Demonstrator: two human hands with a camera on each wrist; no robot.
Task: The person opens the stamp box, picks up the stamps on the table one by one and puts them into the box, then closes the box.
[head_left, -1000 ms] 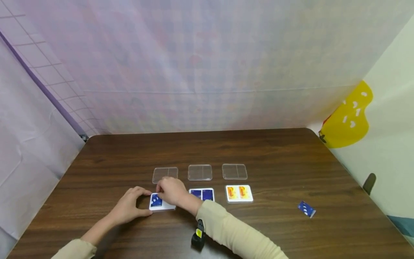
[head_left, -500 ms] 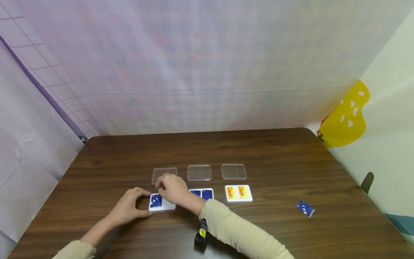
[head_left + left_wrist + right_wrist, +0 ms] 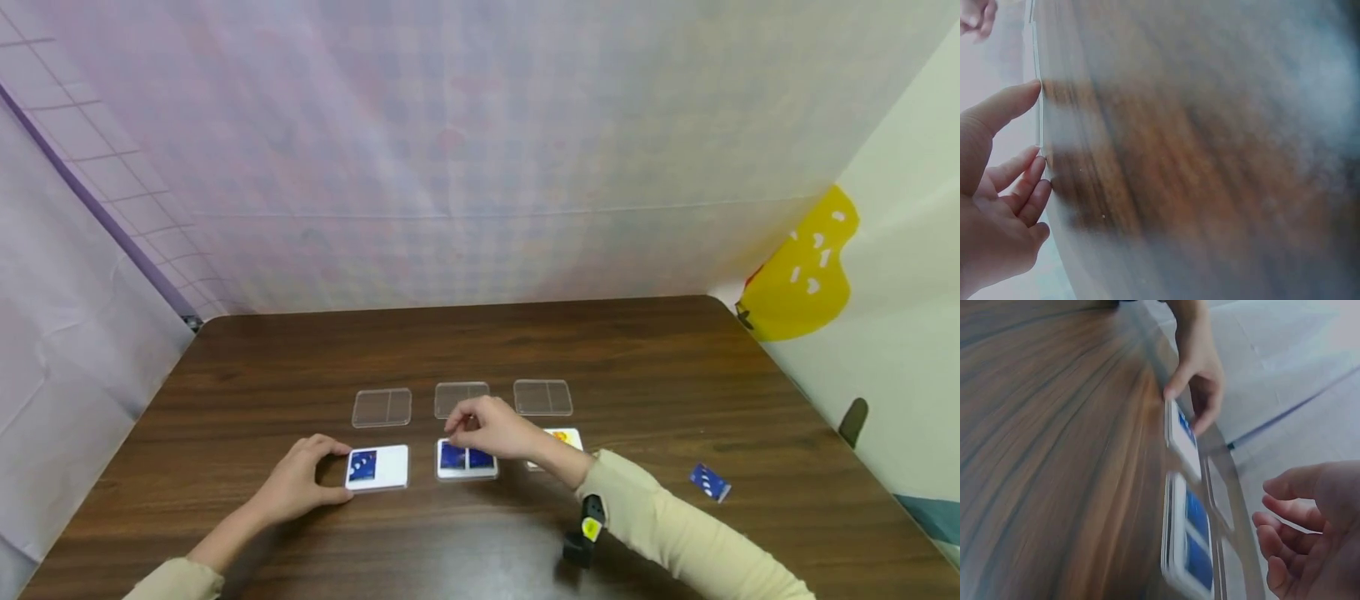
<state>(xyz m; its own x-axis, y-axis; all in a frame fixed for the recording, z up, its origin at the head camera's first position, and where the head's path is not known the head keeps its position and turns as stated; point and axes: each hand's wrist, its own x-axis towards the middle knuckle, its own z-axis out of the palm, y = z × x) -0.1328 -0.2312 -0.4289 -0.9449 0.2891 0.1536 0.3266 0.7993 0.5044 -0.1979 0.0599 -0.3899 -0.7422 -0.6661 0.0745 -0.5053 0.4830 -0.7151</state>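
Note:
A flat clear case (image 3: 392, 466) with a white insert lies at the left, a blue card (image 3: 362, 466) in its left half and plain white in its right. My left hand (image 3: 300, 479) holds it by its left end, thumb at the near corner and fingers at the far one. Over the middle case (image 3: 467, 475), which shows two blue cards (image 3: 1198, 510), hovers my right hand (image 3: 495, 427). Its fingers are loosely curled, with nothing between them in the right wrist view. That forearm partly hides the right case (image 3: 573, 439) and its orange-and-yellow print.
Behind the cases lie three clear lids: the left lid (image 3: 382, 407), the middle lid (image 3: 459, 390) and the right lid (image 3: 543, 397). A loose blue card (image 3: 709, 482) rests far right on the brown wooden table (image 3: 637, 375). Light curtains (image 3: 450, 167) stand behind the table.
My right hand has moved rightward from the left case to over the middle one, uncovering the left case's white right half. The left hand stays at its case.

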